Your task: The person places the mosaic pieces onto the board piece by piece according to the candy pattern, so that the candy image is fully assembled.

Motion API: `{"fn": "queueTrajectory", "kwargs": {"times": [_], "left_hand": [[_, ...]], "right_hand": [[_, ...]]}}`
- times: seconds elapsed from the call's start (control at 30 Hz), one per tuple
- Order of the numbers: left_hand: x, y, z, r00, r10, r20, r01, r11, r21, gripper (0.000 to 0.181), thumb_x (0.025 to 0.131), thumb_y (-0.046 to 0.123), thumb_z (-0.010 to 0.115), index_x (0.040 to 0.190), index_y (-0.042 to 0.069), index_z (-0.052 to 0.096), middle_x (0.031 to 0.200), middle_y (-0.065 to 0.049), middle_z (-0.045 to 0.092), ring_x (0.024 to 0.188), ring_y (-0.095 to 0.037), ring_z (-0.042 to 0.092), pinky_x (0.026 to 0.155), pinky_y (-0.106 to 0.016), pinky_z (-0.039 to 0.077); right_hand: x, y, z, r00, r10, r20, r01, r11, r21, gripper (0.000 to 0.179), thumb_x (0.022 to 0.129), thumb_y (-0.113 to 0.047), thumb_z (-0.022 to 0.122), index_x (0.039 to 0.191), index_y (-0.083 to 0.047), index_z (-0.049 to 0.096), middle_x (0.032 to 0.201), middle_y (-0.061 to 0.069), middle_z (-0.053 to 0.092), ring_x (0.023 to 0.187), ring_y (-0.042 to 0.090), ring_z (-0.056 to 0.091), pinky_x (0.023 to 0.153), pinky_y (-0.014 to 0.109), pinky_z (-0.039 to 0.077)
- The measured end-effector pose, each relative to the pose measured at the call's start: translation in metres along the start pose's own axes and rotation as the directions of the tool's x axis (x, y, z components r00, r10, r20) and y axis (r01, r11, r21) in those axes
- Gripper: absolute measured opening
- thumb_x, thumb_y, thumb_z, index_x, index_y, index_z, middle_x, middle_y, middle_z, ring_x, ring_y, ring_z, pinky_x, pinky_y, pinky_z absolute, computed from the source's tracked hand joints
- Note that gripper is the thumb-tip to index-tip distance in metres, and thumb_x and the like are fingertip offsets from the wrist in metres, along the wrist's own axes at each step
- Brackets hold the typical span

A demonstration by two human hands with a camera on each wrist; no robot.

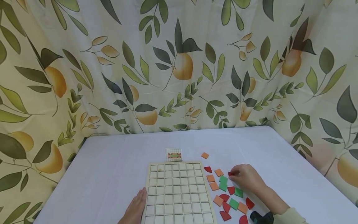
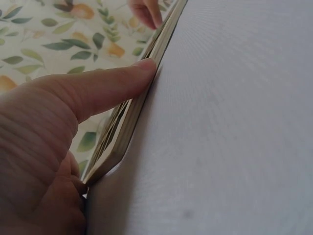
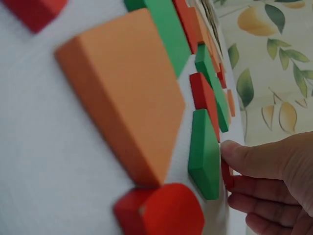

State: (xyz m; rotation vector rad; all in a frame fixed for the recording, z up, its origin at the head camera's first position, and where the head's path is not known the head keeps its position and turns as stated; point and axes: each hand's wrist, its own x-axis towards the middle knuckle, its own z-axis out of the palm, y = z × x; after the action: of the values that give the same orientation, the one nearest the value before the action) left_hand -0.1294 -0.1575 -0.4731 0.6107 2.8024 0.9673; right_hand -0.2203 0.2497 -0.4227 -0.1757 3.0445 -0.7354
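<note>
My right hand [image 1: 248, 178] pinches a red wedge-shaped piece [image 1: 230, 174] between thumb and fingers, to the right of the board. In the right wrist view the fingers cover most of this red piece [image 3: 227, 173], close behind a green piece [image 3: 205, 155]. My left hand [image 1: 136, 206] lies along the left edge of a pale wooden grid board [image 1: 176, 189], fingers straight. Its thumb touches the side of the board [image 2: 128, 125] in the left wrist view. No pieces lie in the visible squares of the grid.
Several orange squares [image 1: 218, 200], green squares [image 1: 233, 203] and red wedges [image 1: 225, 216] are scattered right of the board. A small pattern card [image 1: 173, 155] sits behind the board. A dark object [image 1: 261, 217] is near the right sleeve. A patterned curtain [image 1: 179, 93] surrounds the white table [image 1: 112, 168].
</note>
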Motion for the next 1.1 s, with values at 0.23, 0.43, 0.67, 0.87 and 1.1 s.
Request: {"fn": "queueTrajectory", "kwargs": {"times": [0.23,0.43,0.67,0.87,1.1], "left_hand": [[0.0,0.001,-0.001,0.999,-0.035,0.018,0.035,0.999,-0.026,0.126,0.057,0.05,0.081,0.133,-0.024,0.013,0.139,-0.04,0.015,0.129,-0.05,0.015,0.099,-0.06,0.014],[0.0,0.0,-0.003,0.999,-0.035,0.025,0.036,0.999,-0.035,0.126,0.057,0.048,0.082,0.133,-0.024,0.012,0.14,-0.04,0.013,0.129,-0.05,0.013,0.099,-0.06,0.012],[0.0,0.001,-0.002,0.998,-0.049,0.041,0.052,0.997,-0.057,0.128,0.057,0.05,0.081,0.133,-0.024,0.011,0.14,-0.04,0.012,0.13,-0.05,0.012,0.099,-0.06,0.011],[0.001,0.001,-0.001,0.998,-0.051,0.042,0.053,0.997,-0.047,0.127,0.057,0.05,0.081,0.133,-0.024,0.011,0.14,-0.04,0.013,0.129,-0.051,0.013,0.099,-0.06,0.012],[0.002,0.002,0.0,0.998,-0.046,0.035,0.048,0.998,-0.049,0.128,0.057,0.051,0.081,0.133,-0.025,0.011,0.14,-0.041,0.013,0.129,-0.051,0.013,0.099,-0.06,0.012]], "right_hand": [[0.0,-0.002,0.0,1.0,0.029,-0.008,-0.029,0.998,-0.048,0.02,0.075,-0.021,0.077,0.084,-0.005,0.071,0.073,-0.001,0.063,0.064,0.013,0.052,0.067,0.032,0.052],[0.003,0.006,-0.014,0.995,-0.069,0.071,0.069,0.998,0.0,0.025,0.075,-0.018,0.076,0.095,-0.005,0.07,0.091,0.006,0.067,0.088,0.026,0.06,0.08,0.045,0.048],[0.011,0.021,-0.021,0.944,-0.249,0.215,0.228,0.966,0.12,0.028,0.078,0.003,0.068,0.105,-0.004,0.068,0.103,0.007,0.066,0.102,0.031,0.058,0.084,0.048,0.046],[0.012,0.025,-0.017,0.931,-0.284,0.228,0.263,0.958,0.119,0.026,0.081,0.004,0.065,0.104,-0.005,0.069,0.102,0.006,0.066,0.099,0.029,0.059,0.082,0.045,0.048],[0.013,0.029,-0.022,0.911,-0.341,0.232,0.325,0.94,0.103,0.023,0.08,0.002,0.067,0.102,-0.006,0.07,0.098,0.003,0.067,0.094,0.023,0.06,0.08,0.041,0.049]]}}
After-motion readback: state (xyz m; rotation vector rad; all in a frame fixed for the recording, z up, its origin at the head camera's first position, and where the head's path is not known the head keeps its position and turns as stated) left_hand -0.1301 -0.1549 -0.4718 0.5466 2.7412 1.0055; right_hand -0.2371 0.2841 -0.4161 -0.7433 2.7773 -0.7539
